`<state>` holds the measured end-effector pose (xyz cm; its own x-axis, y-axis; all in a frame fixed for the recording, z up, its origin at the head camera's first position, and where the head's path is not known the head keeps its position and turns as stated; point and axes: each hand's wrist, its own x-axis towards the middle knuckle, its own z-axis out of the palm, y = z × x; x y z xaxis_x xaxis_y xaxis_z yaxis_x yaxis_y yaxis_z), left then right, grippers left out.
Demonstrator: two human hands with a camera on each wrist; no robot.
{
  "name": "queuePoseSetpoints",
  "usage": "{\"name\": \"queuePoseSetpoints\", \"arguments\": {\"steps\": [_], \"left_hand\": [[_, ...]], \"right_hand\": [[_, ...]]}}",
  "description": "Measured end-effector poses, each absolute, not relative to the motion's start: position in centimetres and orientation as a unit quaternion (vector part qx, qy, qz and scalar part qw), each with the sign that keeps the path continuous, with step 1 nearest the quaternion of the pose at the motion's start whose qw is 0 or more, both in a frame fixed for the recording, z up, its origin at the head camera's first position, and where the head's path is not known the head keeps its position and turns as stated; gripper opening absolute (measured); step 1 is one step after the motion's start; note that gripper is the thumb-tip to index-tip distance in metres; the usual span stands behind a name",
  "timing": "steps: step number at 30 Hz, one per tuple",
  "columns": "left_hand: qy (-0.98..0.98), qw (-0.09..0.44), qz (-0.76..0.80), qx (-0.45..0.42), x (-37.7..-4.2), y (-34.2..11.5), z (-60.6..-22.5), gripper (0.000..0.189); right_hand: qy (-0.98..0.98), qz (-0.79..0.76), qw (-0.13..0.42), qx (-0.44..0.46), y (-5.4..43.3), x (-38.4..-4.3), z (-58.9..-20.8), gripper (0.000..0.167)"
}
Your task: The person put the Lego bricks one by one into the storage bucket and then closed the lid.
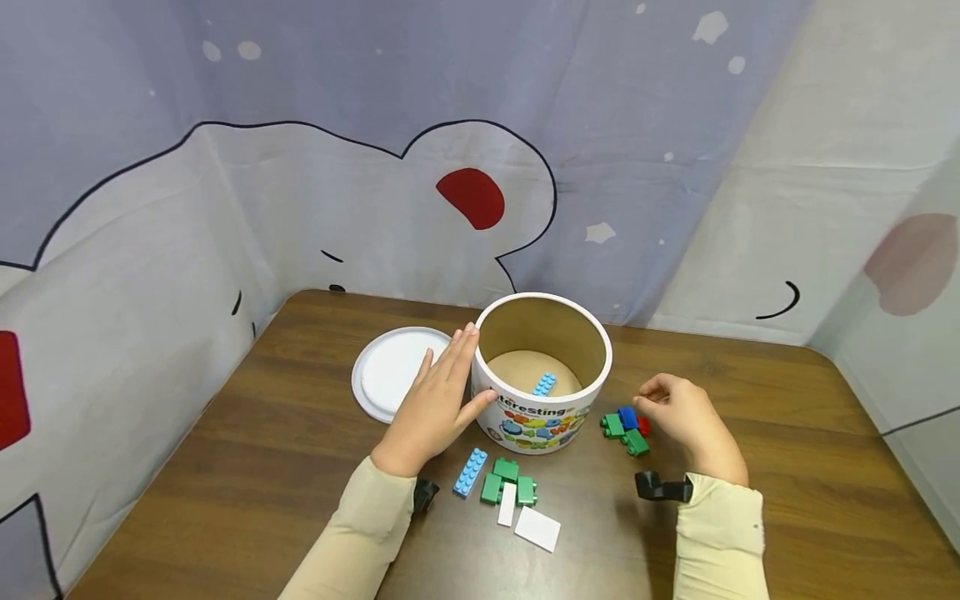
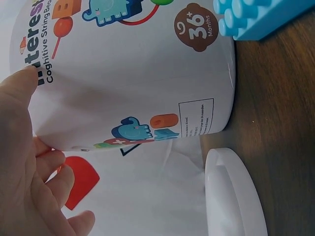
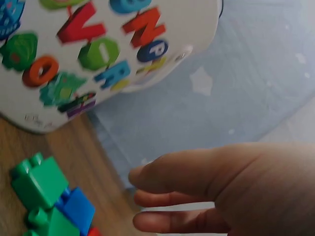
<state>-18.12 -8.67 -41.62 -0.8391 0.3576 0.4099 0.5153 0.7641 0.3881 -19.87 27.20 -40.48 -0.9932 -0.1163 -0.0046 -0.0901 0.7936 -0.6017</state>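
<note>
One wood-grain table [image 1: 247, 467], printed cloth walls [image 1: 360, 67], left hand [image 1: 435, 400] straight-fingered against tub [image 1: 536, 429], right hand [image 1: 684, 414] relaxed near bricks [image 1: 613, 426]

Smooth plastic green blocks [image 3: 42, 183], wood-grain table [image 1: 247, 475], creased cloth backdrop [image 1: 337, 75]

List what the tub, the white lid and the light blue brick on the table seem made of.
Tub: probably cardboard, with a smooth printed wall and plain brown interior.
White lid: likely plastic, smooth with a moulded-looking rim.
Light blue brick: apparently hard plastic, evenly coloured with rounded studs.
</note>
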Motion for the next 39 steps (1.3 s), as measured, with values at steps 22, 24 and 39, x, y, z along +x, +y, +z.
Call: {"name": "queuePoseSetpoints", "arguments": {"steps": [22,24,39], "left_hand": [[-0.925,0.154,-0.252,-0.238,-18.1,-8.7,-41.6,0.081],[-0.925,0.155,-0.252,-0.238,-18.1,-8.7,-41.6,0.081],[-0.928,0.148,-0.251,-0.233,-18.1,-8.7,-41.4,0.080]], "right_hand": [[0.933,-0.342,0.108,-0.017,28.7,-20.6,-42.4,0.018],[0.933,-0.344,0.107,-0.017,28.7,-20.5,-42.5,0.017],[0.954,-0.289,0.072,-0.026,28.8,-20.5,-42.4,0.010]]}}
